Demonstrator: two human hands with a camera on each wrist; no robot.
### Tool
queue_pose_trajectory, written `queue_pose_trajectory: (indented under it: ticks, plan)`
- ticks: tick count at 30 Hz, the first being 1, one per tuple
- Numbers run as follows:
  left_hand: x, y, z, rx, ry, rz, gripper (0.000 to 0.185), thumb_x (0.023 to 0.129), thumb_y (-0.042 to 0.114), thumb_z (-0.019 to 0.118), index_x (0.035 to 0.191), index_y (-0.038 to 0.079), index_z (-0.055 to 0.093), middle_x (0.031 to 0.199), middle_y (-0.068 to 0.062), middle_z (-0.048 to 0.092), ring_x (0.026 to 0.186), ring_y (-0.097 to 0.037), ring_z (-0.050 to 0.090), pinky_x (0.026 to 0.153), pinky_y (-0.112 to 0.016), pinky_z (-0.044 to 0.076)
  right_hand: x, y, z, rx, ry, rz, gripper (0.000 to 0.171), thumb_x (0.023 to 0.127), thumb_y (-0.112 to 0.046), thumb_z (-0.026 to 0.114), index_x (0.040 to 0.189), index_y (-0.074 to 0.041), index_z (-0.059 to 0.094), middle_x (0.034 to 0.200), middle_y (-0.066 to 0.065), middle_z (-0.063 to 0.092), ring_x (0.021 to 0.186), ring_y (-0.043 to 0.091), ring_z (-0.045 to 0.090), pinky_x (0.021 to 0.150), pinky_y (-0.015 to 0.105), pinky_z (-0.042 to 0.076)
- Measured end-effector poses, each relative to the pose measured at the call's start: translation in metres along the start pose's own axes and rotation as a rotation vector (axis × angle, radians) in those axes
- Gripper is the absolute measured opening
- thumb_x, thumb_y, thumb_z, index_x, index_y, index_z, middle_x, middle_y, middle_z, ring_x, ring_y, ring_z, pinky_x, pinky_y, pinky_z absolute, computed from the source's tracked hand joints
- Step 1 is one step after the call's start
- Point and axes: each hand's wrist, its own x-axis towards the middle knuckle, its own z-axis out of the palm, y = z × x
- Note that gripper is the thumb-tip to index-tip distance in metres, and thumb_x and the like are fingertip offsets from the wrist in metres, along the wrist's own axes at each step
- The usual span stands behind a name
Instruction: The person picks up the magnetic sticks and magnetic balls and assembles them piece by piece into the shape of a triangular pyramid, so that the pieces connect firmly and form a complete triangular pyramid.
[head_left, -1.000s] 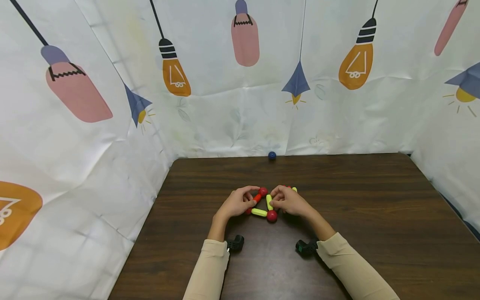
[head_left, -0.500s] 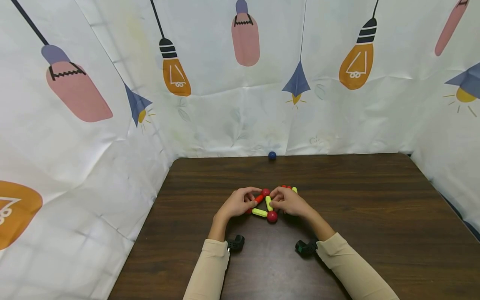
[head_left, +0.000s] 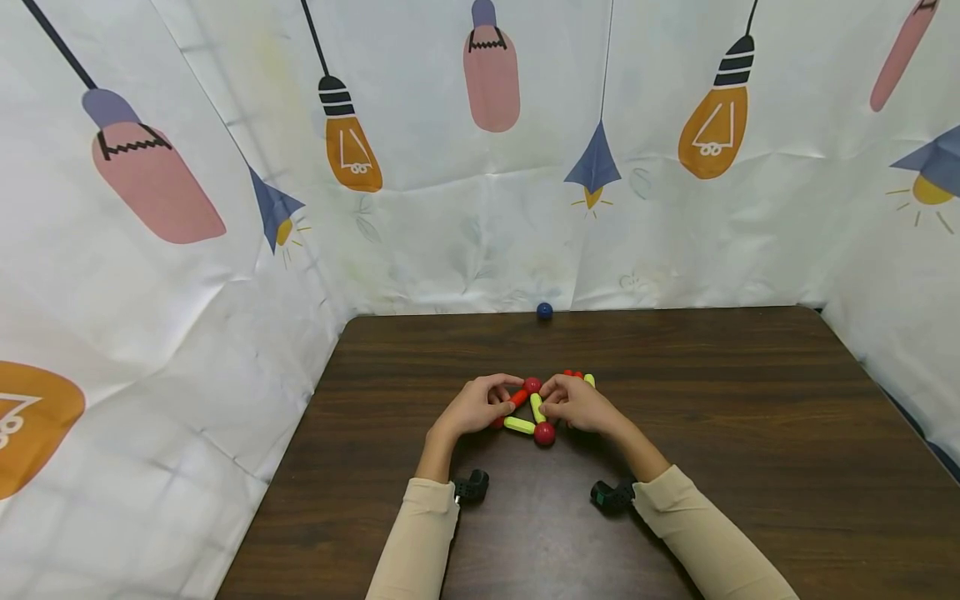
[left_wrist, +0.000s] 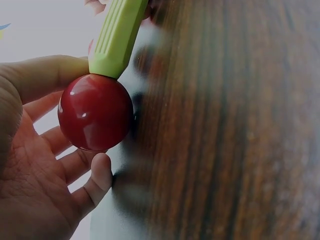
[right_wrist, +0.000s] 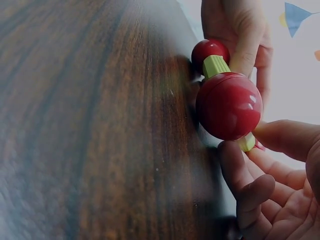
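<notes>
In the head view, red balls and magnetic rods form a triangle on the brown table. My left hand (head_left: pixel 478 406) holds the red rod (head_left: pixel 520 397) on its left side, index finger reaching to the far red ball (head_left: pixel 532 385). With thumb and fingers, my right hand (head_left: pixel 576 402) pinches the upright yellow-green rod (head_left: pixel 537 407), whose upper end is right at that ball. Another yellow-green rod (head_left: pixel 519 425) runs along the front to the near red ball (head_left: pixel 544 433). The left corner ball (left_wrist: pixel 95 112) shows large in the left wrist view, and the near ball fills the right wrist view's middle.
Behind my right hand lie small red pieces (head_left: pixel 573 373) and a yellow-green rod (head_left: pixel 590 380), partly hidden. A blue ball (head_left: pixel 544 311) sits at the table's far edge. A printed white curtain (head_left: pixel 480 233) hangs behind the table (head_left: pixel 720 392).
The far red ball and red rod have shifted slightly right, and the upright rod's top has tilted left, closing the gap between them. Both hands have barely moved.
</notes>
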Motion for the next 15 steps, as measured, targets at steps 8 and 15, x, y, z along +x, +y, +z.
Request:
queue_pose_trajectory:
  ticks: [8, 15]
  plan:
    - [-0.0005, 0.0001, -0.0002, 0.007, 0.001, -0.012, 0.036, 0.098, 0.016, 0.068, 0.134, 0.022, 0.066, 0.094, -0.002, 0.067, 0.075, -0.016, 0.061, 0.066, -0.031, 0.052, 0.0002, -0.0006, -0.0001, -0.024, -0.004, -0.005, 0.026, 0.095, -0.017, 0.073, 0.114, -0.002, 0.063, 0.093, 0.008, 0.07, 0.066, 0.017, 0.06, 0.056, 0.031, 0.05]
    - [-0.0019, 0.0002, -0.0006, 0.013, 0.001, -0.025, 0.037, 0.098, 0.017, 0.068, 0.134, 0.021, 0.066, 0.089, -0.001, 0.067, 0.07, -0.015, 0.058, 0.064, -0.029, 0.049, 0.0003, 0.0014, -0.0011, -0.05, -0.033, -0.033, 0.029, 0.094, -0.018, 0.073, 0.115, -0.002, 0.062, 0.093, 0.008, 0.069, 0.066, 0.017, 0.059, 0.057, 0.031, 0.05]
